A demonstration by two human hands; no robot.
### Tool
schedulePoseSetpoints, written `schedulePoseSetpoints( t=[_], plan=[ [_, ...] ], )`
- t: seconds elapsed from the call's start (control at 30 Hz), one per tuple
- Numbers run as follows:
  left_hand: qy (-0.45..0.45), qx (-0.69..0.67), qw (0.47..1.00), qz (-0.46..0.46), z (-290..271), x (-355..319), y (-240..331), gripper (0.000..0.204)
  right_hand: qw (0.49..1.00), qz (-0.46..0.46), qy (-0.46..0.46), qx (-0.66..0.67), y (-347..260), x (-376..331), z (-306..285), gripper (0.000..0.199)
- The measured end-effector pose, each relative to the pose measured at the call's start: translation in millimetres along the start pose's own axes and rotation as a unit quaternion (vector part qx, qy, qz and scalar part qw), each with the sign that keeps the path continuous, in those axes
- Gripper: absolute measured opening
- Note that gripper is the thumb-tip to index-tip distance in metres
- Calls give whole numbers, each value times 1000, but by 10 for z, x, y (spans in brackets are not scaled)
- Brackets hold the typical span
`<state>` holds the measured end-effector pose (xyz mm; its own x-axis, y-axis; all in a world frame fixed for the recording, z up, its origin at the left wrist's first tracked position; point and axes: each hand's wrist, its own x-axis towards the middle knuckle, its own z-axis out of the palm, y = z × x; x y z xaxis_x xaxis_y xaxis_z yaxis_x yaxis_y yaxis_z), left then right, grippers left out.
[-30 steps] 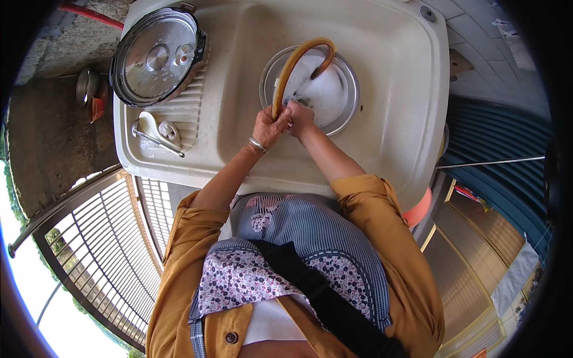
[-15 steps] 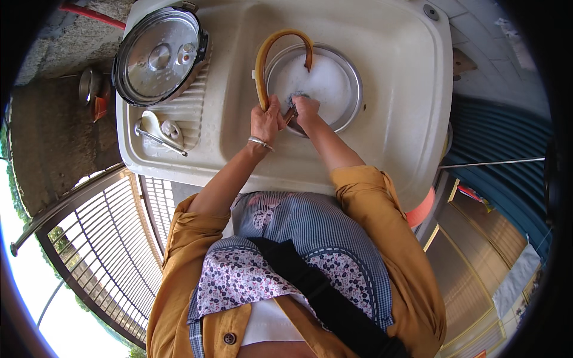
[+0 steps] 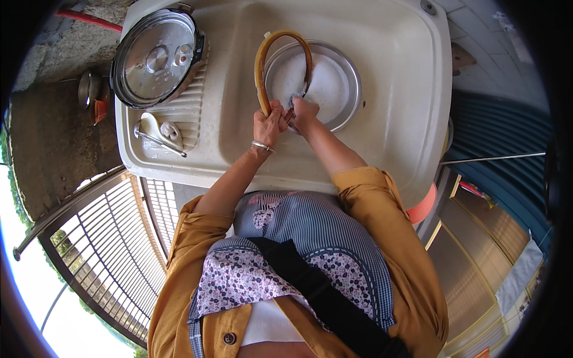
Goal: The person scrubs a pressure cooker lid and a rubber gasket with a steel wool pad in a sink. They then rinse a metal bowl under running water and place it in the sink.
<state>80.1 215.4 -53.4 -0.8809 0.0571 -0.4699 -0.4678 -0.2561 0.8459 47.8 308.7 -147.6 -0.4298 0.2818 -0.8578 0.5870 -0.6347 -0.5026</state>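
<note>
A yellowish-brown rubber sealing ring [image 3: 259,71] arches up over the left part of a round metal bowl [image 3: 357,89]. White suds [image 3: 331,80] fill much of the bowl, which stands in the sink basin. My left hand [image 3: 268,124] is closed around the ring's near left part, at the bowl's near edge. Close beside it, my right hand [image 3: 305,111] is closed on a small grey scrubber [image 3: 293,100], pressed against the ring. The fingertips partly hide the scrubber. The ring's other side comes down over the suds to my right hand.
A pressure cooker lid [image 3: 140,74] lies at the back left of the beige sink [image 3: 397,119]. On the ribbed drainboard are a white spoon-shaped dish [image 3: 150,124] and a metal-handled utensil [image 3: 164,144]. A barred gate [image 3: 107,238] stands at the left.
The ring's far right side has come down and inward, now reaching my right hand instead of ending above the suds. Both hands stay nearly in place.
</note>
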Motion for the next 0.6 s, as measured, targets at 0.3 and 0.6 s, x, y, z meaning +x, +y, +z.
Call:
schedulePoseSetpoints(
  t=[0.3,0.6],
  plan=[
    [-67,145,979,-128,8,-21,738,39,964,-163,130,-164,-288,300,-61,36],
    [-69,-5,997,41,-4,32,-151,26,998,-6,9,-59,-58,-7,-107,35]
  ],
)
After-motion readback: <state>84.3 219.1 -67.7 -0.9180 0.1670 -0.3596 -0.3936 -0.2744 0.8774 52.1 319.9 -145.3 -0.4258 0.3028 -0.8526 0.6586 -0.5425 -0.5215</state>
